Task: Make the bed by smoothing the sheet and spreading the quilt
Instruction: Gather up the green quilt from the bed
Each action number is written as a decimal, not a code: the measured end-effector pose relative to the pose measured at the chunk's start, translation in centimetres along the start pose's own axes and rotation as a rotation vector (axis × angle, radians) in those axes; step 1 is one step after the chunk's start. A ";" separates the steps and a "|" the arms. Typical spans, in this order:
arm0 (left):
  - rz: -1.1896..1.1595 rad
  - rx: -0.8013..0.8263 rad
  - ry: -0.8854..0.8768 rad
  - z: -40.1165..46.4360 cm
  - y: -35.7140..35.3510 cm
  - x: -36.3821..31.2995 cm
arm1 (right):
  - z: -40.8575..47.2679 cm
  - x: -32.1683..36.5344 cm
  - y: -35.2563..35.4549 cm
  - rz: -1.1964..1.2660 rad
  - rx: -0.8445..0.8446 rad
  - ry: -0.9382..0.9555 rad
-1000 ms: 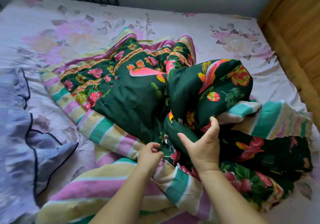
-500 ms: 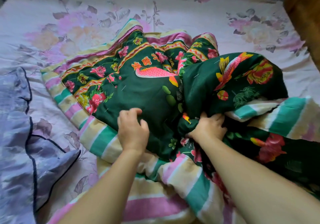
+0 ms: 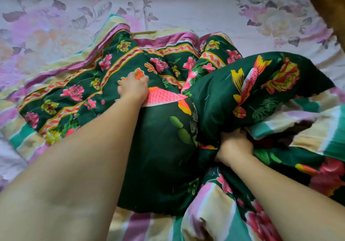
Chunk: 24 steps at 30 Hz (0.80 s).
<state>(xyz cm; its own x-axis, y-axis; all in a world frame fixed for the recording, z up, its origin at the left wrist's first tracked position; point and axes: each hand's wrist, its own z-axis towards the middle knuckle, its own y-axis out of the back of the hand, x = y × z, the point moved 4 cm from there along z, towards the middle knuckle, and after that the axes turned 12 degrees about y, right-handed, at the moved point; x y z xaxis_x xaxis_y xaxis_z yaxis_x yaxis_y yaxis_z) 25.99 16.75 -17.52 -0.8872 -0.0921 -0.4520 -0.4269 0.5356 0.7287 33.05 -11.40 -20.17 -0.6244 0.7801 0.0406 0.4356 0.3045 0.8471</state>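
Head-camera view showed the thick dark-green quilt printed with red flowers and fish, backed in pastel stripes [image 3: 164, 147], lying bunched in a heap on the pale pink floral sheet [image 3: 186, 7]. The left hand [image 3: 133, 88] rested far out on its flatter part, fingers curled into the cloth. The right hand [image 3: 234, 145] gripped a fold beneath the raised bulge. It looked padded, soft and bulky, likely moderately heavy; taking hold at the striped edges or corners should spread it best.
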 end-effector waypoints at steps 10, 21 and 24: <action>0.325 0.030 0.295 5.7 -4.3 -0.7 | 2.5 0.0 -0.5 -0.095 0.132 -0.021; 0.473 -0.132 -0.041 6.4 -6.8 -3.5 | 2.3 -0.2 -1.3 0.007 -0.036 0.016; 0.822 -0.005 -0.137 6.2 -7.8 -3.9 | 2.3 -0.2 -1.1 0.026 -0.067 0.033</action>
<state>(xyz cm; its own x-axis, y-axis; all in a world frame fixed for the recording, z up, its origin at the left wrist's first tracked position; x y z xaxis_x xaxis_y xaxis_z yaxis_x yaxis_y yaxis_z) 33.87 18.13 -24.65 -0.8873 0.4298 0.1669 0.3469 0.3839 0.8557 34.17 -10.62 -22.32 -0.6349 0.7685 0.0793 0.4083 0.2467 0.8789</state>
